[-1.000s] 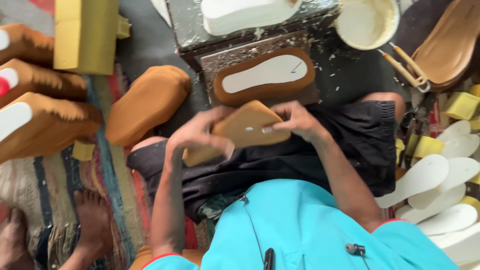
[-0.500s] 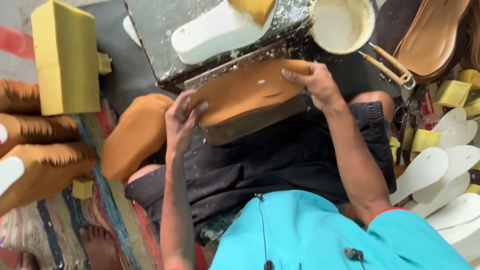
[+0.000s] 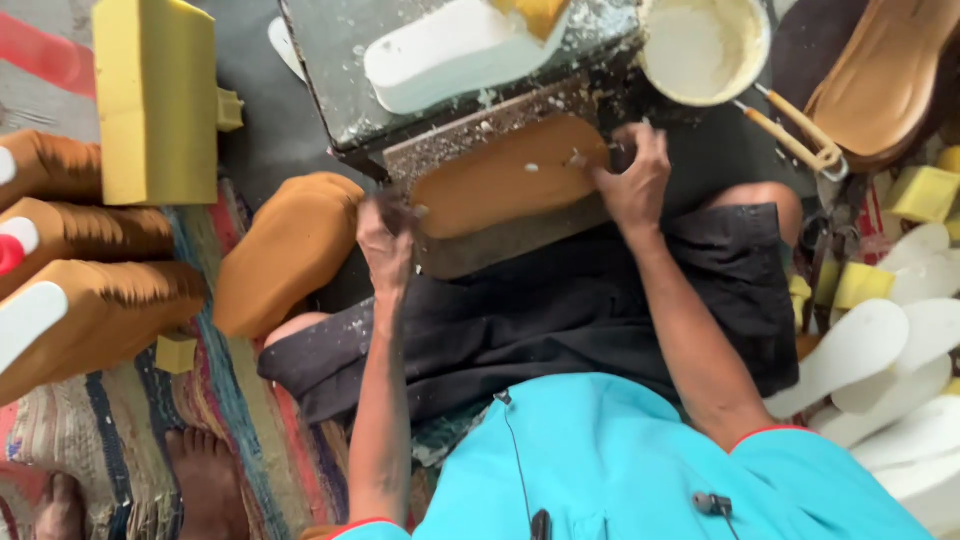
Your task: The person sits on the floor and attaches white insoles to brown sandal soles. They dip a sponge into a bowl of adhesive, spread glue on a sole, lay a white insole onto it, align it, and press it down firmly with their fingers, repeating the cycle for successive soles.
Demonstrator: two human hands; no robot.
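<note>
At the far left, three tan-covered shoe soles with fringed edges point(image 3: 90, 270) are seen stacked on the striped woven rug point(image 3: 90, 450), and one tall yellow foam block point(image 3: 155, 95) stands above them, with a small yellow foam cube point(image 3: 176, 352) lying lower down. One rounded tan leather-covered shoe form point(image 3: 285, 250) lies just beside the left hand point(image 3: 385, 245). Since a second ago, the tan leather sole piece point(image 3: 505, 180) has been lifted off the lap and laid flat upon the dark block at the edge of the speckled metal worktop point(image 3: 340, 70); this suggests that handling in the air has given way to pressing or smoothing against a firm surface. The left hand's grip is closed round the near-left end of the piece, though motion blur hides how the fingers lie. The right hand point(image 3: 635, 185) is set on the far-right end, its fingers curled and pressed down on the leather edge. On the worktop one white foam sole point(image 3: 450, 55) rests with a yellow piece on top. Further right, one round cream-coloured bowl of paste point(image 3: 705, 45) is seen, with a cane-handled tool point(image 3: 790, 135) beside it, then one brown moulded sole point(image 3: 885, 80). At the right edge, about five white foam soles point(image 3: 880, 370) are piled, and at least four yellow foam blocks point(image 3: 925, 190) lie scattered among them.
</note>
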